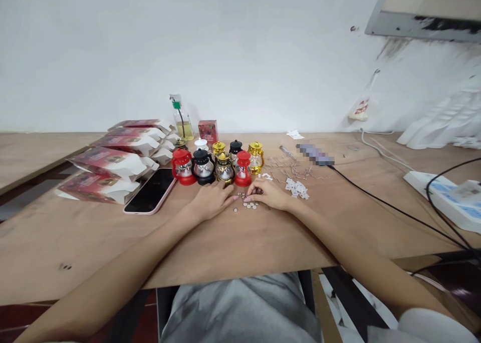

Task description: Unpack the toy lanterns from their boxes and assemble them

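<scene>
My left hand (215,200) lies low on the table just in front of the small lanterns, its fingers stretched out and its thumb pointing right. My right hand (269,194) is opposite, fingers bent and tips together over several small silver discs like button cells (249,206); whether one is between the fingertips I cannot make out. One silver disc (235,210) lies apart, below my left thumb. Behind the hands stand several small lanterns: a red lantern (243,170), a bronze-black lantern (224,168), a black lantern (203,167), another red lantern (183,168) and a gold lantern (256,158).
A phone (151,192) and a stack of red printed boxes (108,165) are at left. Behind stand a bottle of yellow liquid (183,125) and a small red box (208,131). Right are white plastic pieces (296,188), bent wires (287,168), a screwdriver (287,152) and a power strip (447,198).
</scene>
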Motion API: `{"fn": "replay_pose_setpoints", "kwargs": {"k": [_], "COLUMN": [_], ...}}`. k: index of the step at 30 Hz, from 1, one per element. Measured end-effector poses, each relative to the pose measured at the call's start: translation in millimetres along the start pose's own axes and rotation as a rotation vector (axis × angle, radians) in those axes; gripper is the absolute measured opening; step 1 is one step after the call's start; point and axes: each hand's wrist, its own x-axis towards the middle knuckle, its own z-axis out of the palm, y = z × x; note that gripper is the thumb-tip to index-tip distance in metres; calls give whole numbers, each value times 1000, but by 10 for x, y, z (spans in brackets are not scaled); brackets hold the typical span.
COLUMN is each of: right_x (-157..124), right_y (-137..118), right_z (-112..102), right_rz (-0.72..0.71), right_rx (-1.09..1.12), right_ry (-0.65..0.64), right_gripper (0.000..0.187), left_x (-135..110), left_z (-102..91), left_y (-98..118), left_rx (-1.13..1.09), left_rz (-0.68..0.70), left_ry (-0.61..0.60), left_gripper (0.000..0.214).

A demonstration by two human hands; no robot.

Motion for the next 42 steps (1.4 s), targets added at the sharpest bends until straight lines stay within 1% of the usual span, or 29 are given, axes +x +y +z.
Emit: {"fn": "replay_pose_setpoints", "kwargs": {"k": [3,6,9,11,14,16,20,23,26,29,36,42], "right_x": [1,2,-4,-11,-29,-46,-83,-94,-90,-85,-76,-59], "right_y": [-2,7,-4,-36,-125,-205,-358,-412,-409,-391,-395,-398], "right_z": [-7,-11,-17,-17,0,33,149,240,288,292,268,268], "right_rz": [-7,-17,-28,-44,-101,-158,-238,-221,-162,-126,-147,-133], "right_rx": [-58,-100,-105,-123,-195,-245,-315,-357,-369,-361,-392,-420], "right_ry": [0,-11,-14,23,124,146,42,-15,-11,-11,-45,-65], "right_gripper": [25,25,27,26,25,25,28,32,35,35,33,35], "left_x": [34,62,76,78,73,69,59,44,27,21,40,30], "left_z": [0,10,13,8,-13,-30,-52,-65,-85,-92,-23,-8], "left_y": [12,16,24,37,66,84,97,90,84,82,63,70], "left_rx": [81,117,144,160,174,178,158,126,100,83,82,97], "left_rz": [31,47,72,92,100,90,47,28,14,-2,52,25], "left_ry": [-21,-44,-40,-30,-32,-49,-101,-112,-105,-98,-40,-46], "left_gripper": [43,36,29,26,23,23,23,23,26,29,23,23]}}
